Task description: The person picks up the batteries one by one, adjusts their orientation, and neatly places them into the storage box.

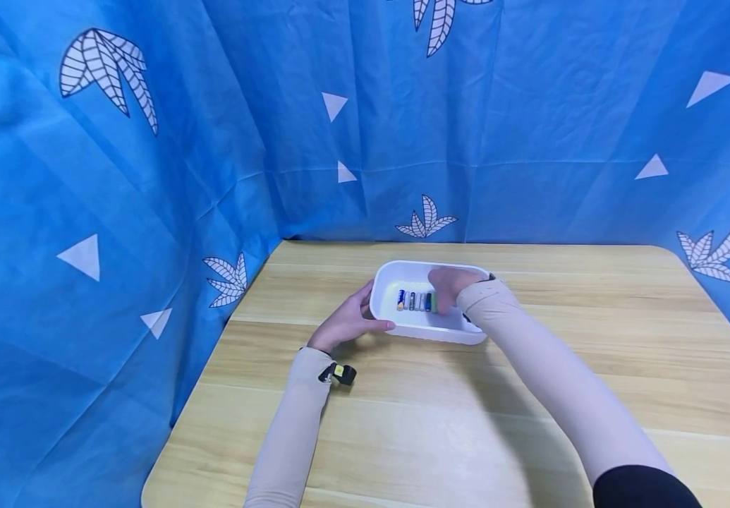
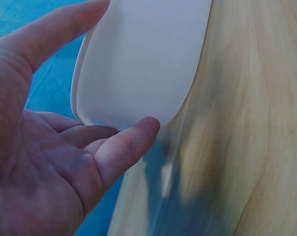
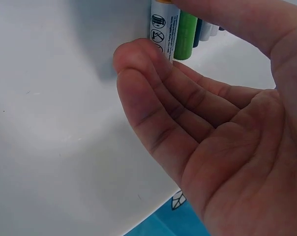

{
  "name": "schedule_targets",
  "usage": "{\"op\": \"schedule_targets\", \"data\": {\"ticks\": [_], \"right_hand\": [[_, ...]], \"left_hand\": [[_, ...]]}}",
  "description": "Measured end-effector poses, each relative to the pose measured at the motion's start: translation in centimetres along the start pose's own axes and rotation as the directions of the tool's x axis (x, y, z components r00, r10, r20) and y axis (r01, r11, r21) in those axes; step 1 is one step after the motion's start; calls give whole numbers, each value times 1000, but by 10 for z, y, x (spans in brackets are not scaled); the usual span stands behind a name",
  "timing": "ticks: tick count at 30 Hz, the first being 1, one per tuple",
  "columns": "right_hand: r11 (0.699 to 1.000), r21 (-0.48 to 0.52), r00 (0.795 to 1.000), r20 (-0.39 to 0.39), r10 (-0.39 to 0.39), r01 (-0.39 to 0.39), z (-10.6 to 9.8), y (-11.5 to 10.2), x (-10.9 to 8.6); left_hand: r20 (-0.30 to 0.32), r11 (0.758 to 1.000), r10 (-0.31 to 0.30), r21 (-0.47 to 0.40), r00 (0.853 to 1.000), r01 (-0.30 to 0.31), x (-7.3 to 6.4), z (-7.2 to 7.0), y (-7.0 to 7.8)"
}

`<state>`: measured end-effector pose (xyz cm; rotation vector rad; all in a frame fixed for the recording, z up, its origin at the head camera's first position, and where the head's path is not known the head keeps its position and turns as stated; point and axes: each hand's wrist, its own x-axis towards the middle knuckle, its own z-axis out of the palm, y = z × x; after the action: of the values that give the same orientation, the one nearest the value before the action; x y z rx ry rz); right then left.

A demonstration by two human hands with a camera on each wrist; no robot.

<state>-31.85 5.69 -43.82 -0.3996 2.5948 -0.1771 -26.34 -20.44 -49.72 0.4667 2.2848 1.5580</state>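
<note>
A white plastic box (image 1: 428, 337) with rounded corners sits on the wooden table. My left hand (image 1: 348, 321) holds its left end, with the thumb along the front wall and the other fingers at the end wall (image 2: 138, 64). Inside, several batteries (image 1: 412, 301) stand side by side in a row. Reaching into the box from the right, my right hand (image 1: 447, 288) pinches a white-labelled battery (image 3: 162, 29) between thumb and fingers. That battery is right beside a green battery (image 3: 187, 37) at the row's end; its upper end is partly hidden by the thumb.
The light wooden table (image 1: 415, 423) extends around the box on all sides. A blue patterned cloth (image 1: 403, 127) hangs behind the table and along its left. A small black device (image 1: 342, 374) is strapped at the left wrist. A dark object (image 1: 466, 319) shows beside the right wrist.
</note>
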Motion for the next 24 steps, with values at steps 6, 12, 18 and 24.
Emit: {"op": "schedule_targets", "data": {"ticks": [6,12,18,24], "right_hand": [[1000,16,1000,-3,-3,3,1,1,1],[1000,19,1000,-3,-9,9,0,-1,-2],[1000,6,1000,-2,-21,21,-1,-2,-5],[1000,-16,1000,1,-9,9,-1,-1,-8]], "left_hand": [[2,1000,-1,-1,1000,1,0,0,0],[7,1000,-2,-8,1000,2,0,-1,0],[-3,1000,5,-8,1000,-5,-1,-1,0],[-2,1000,1,-17,1000,-1,0,1,-1]]}}
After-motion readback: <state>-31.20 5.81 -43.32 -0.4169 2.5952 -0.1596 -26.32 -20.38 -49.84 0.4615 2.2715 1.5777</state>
